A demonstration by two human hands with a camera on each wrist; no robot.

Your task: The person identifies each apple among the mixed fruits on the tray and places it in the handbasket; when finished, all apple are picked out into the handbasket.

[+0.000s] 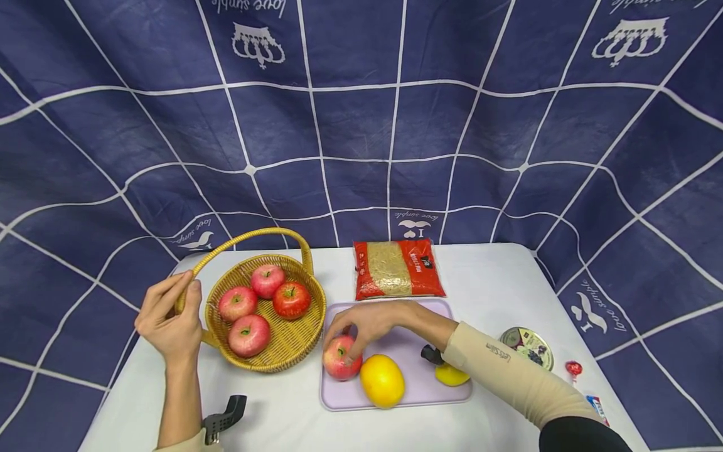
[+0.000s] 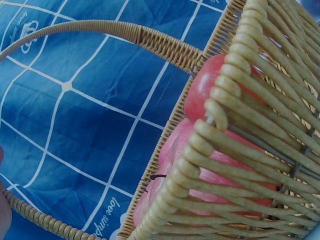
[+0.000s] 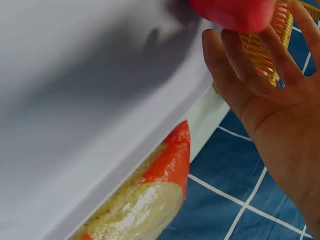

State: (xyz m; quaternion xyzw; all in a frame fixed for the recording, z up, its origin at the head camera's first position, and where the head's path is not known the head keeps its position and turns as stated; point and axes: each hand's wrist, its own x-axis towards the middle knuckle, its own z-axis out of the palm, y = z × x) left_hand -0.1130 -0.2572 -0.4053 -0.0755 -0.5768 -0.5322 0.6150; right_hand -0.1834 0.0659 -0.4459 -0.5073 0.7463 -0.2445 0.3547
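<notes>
My left hand point(image 1: 171, 320) grips the handle point(image 1: 248, 234) of a round wicker basket point(image 1: 298, 344) on the left of the table. Inside lie several red apples point(image 1: 249, 335), also seen through the weave in the left wrist view. Over a lilac tray point(image 1: 420, 390), my right hand point(image 1: 369, 321) holds a pinkish-red apple point(image 1: 337, 367) between thumb and fingers at the tray's left side. In the right wrist view the fingertips touch that apple point(image 3: 240, 12). Right beside it on the tray sits a large yellow fruit point(image 1: 383, 381). A smaller yellow fruit point(image 1: 452, 375) lies partly hidden under the right forearm.
Behind the tray lies a red bag with a see-through middle point(image 1: 392, 270). To the right are a round tin point(image 1: 528, 348), a red-wrapped lollipop point(image 1: 573, 368) and a small blue-and-white packet point(image 1: 595, 407). A blue checked cloth point(image 1: 361, 125) hangs around the white table point(image 1: 480, 270).
</notes>
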